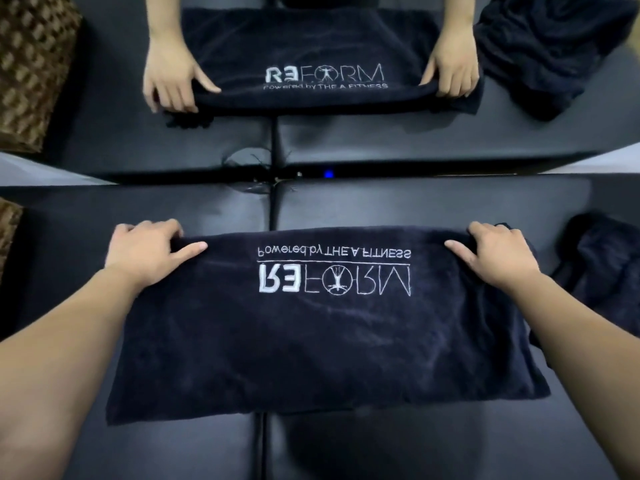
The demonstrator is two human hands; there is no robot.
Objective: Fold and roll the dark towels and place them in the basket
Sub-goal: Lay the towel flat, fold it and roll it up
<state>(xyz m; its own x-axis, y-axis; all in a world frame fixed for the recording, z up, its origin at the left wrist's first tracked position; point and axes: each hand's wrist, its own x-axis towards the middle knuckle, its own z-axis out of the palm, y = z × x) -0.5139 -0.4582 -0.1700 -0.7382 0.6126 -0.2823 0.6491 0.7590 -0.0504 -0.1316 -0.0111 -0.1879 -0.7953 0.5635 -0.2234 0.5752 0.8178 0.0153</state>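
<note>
A dark navy towel (311, 341) with white REFORM lettering lies flat on the black padded surface (381, 445) in front of me. My left hand (145, 251) grips its far left corner, fingers curled over the edge and thumb on top. At the far right corner my right hand (498, 254) holds the edge the same way. A brown woven basket (7, 230) shows at the left edge.
A mirror stands ahead, where the same towel, hands and basket (31, 71) are reflected. A crumpled pile of dark towels (602, 271) lies to my right, its reflection (554, 46) at the top right. A small blue light (328, 173) glows at the mirror's base.
</note>
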